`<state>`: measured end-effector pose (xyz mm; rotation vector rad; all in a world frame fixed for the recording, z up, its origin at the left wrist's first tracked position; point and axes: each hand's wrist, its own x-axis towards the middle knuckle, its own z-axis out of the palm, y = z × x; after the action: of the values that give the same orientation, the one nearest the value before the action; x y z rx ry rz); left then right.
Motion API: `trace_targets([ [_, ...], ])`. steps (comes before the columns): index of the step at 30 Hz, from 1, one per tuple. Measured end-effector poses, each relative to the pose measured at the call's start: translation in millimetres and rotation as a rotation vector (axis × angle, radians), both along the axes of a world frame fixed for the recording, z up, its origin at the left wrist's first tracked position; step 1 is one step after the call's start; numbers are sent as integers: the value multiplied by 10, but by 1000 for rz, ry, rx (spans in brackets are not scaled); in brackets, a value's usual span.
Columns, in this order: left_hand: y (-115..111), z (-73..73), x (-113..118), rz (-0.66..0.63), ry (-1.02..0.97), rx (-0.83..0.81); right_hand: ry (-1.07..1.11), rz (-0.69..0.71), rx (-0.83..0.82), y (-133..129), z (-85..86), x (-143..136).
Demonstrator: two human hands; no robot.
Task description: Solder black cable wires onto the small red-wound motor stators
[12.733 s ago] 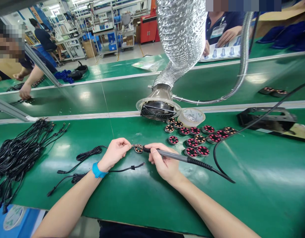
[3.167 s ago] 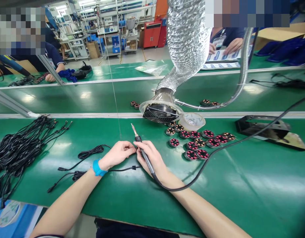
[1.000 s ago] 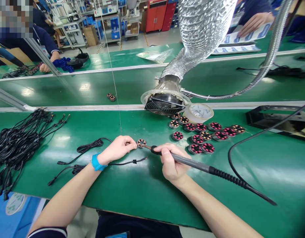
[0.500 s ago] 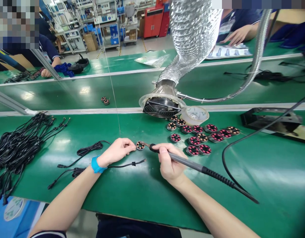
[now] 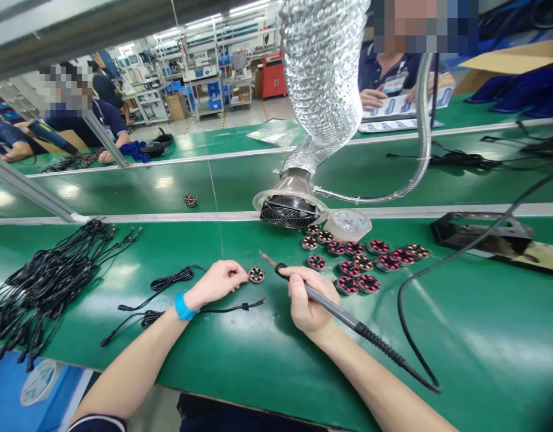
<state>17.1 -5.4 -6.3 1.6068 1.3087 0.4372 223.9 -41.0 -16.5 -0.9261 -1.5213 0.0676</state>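
Note:
A small ring-shaped motor stator (image 5: 256,275) with copper-coloured windings lies on the green bench. My left hand (image 5: 220,282), a blue band at its wrist, is closed in a pinch at the stator's left edge; the fingertips hide what is between them. A soldering iron (image 5: 333,306) is gripped in my right hand (image 5: 313,300) like a pen. Its tip points up and left, apart from the stator and just beyond it. A coiled black cable (image 5: 172,279) runs behind my left hand. Below that hand, another black cable (image 5: 234,308) ends in stripped wire.
Several stators (image 5: 348,284) with red or copper windings sit right of centre, beside a tape roll (image 5: 348,225). Above them hangs a fume extractor fan (image 5: 291,211). Many black cables (image 5: 51,288) are heaped at left. A black stand (image 5: 481,234) is at right. Co-workers sit across the bench.
The soldering iron's tip has come off the stator and now sits slightly beyond it. My left hand keeps its pinch at the stator's edge. The camera view has tilted up.

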Motion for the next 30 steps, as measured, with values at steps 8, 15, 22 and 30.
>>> trace_targets([
  [8,-36,553,-241,109,245,557,-33,36,135,29,60,53],
  [15,1094,671,-1081,352,740,431,-41,-46,244,34,61,62],
  [22,2108,439,-1256,570,854,304,-114,-77,309,35,165,86],
  [30,2418,166,-1001,570,906,390,-127,-129,334,66,166,83],
])
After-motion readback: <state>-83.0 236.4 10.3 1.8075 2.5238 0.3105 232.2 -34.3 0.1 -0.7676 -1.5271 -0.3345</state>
